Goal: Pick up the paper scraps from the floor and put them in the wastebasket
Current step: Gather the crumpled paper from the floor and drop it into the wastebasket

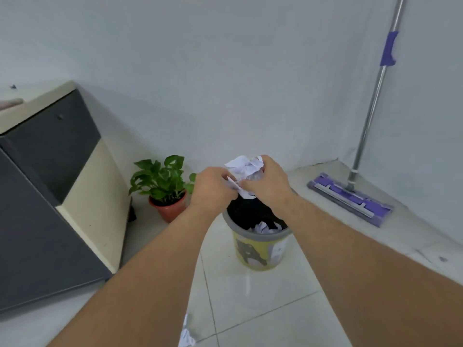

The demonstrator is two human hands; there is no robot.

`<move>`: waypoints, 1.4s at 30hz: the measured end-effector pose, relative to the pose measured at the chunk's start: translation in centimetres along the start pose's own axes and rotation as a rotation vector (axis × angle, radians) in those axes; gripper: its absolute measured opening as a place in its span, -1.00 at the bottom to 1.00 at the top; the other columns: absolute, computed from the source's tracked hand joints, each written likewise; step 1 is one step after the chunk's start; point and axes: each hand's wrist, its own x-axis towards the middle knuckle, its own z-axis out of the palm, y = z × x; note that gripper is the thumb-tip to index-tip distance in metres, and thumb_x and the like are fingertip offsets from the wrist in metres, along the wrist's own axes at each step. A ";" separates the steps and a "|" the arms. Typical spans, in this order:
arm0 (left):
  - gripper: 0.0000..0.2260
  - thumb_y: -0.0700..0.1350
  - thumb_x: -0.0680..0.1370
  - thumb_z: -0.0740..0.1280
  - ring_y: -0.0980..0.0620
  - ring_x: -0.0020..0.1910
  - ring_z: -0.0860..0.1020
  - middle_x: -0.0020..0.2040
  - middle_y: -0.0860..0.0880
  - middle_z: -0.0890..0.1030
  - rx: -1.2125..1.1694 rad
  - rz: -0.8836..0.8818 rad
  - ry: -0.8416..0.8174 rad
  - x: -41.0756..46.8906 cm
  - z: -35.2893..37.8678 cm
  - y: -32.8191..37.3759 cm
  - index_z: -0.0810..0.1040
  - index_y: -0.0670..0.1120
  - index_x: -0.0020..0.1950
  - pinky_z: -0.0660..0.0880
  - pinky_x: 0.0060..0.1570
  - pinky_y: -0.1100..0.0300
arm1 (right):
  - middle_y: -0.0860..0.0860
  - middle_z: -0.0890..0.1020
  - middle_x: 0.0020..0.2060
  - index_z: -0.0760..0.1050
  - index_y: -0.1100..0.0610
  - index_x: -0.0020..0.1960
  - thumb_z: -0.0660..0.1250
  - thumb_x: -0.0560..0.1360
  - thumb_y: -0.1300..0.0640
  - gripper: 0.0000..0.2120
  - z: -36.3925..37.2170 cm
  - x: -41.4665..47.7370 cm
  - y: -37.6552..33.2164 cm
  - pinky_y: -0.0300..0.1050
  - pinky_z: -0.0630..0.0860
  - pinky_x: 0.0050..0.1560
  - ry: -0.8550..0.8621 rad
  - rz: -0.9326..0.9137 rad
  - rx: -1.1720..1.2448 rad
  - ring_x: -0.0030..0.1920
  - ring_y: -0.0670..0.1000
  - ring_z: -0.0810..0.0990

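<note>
Now | both hands' grip closed on paper wad (pixel 246 169) | above wastebasket (pixel 260 249) rim

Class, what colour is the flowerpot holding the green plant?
Terracotta red-orange flowerpot, clearest in the head view.

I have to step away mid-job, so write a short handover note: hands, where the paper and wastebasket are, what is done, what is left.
Left hand and right hand: both closed on one crumpled paper wad, held together just above the wastebasket.
Wastebasket: on the floor by the potted plant, black liner, some crumpled paper inside.
Done: part of the paper is binned.
Left: release this wad into the basket, then collect the scrap on the floor near the bottom edge of view, between the forearms.
</note>
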 end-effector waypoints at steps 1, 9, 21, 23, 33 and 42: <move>-0.87 -0.30 0.34 0.45 0.13 -0.40 0.47 -0.32 0.00 0.59 -0.007 0.003 -0.007 0.3 0.4 0.5 0.68 -0.11 -0.17 0.44 -0.39 0.30 | 0.11 0.60 -0.02 0.46 0.22 0.14 0.49 0.35 0.19 -0.59 -0.6 0.2 0.2 -0.10 0.47 -0.07 0.008 -0.002 0.002 -0.08 0.07 0.53; -0.81 -0.31 0.32 0.44 0.13 -0.39 0.51 -0.25 -0.04 0.64 -0.014 -0.025 -0.034 1.8 3.1 1.7 0.70 -0.11 -0.13 0.42 -0.44 0.31 | 0.13 0.62 0.12 0.45 0.20 0.25 0.53 0.37 0.14 -0.49 -2.0 1.4 2.3 0.01 0.56 0.13 0.052 0.026 0.031 0.11 0.15 0.60; -0.32 -0.23 0.38 0.52 -0.03 0.29 0.49 0.33 -0.07 0.52 -0.011 -0.094 -0.272 1.4 9.4 -1.3 0.40 -0.14 0.47 0.42 0.14 0.21 | 0.19 0.42 0.36 0.15 0.25 0.48 0.47 0.39 -0.05 -0.16 0.5 2.4 9.0 0.04 0.50 0.23 0.071 0.311 0.001 0.29 0.18 0.49; -0.31 -0.24 0.40 0.51 -0.05 0.39 0.43 0.44 -0.08 0.45 0.000 -0.109 -0.269 1.1 8.8 -2.5 0.36 -0.13 0.50 0.41 0.23 0.18 | 0.18 0.42 0.37 0.17 0.22 0.49 0.46 0.40 -0.08 -0.18 1.3 1.7 9.5 0.11 0.46 0.33 0.079 0.315 -0.062 0.32 0.18 0.47; -0.32 -0.16 0.39 0.54 -0.07 0.32 0.46 0.46 -0.10 0.35 0.217 -0.323 -0.289 -5.1 3.4 -19.4 0.38 -0.05 0.47 0.37 -0.01 0.25 | 0.01 0.47 0.22 0.40 0.07 0.37 0.46 0.44 0.06 -0.47 12.3 -6.2 9.3 -0.05 0.52 0.21 0.023 0.095 -0.083 0.16 -0.01 0.51; -0.13 -0.01 0.26 0.60 -0.09 0.36 0.34 0.37 -0.06 0.34 0.380 -0.337 -0.666 -17.9 7.1 -32.1 0.28 0.03 0.50 0.41 0.28 0.04 | 0.03 0.43 0.24 0.41 -0.01 0.38 0.45 0.40 0.22 -0.42 26.3 -15.1 16.8 -0.13 0.41 0.34 -0.376 0.156 -0.210 0.30 0.04 0.44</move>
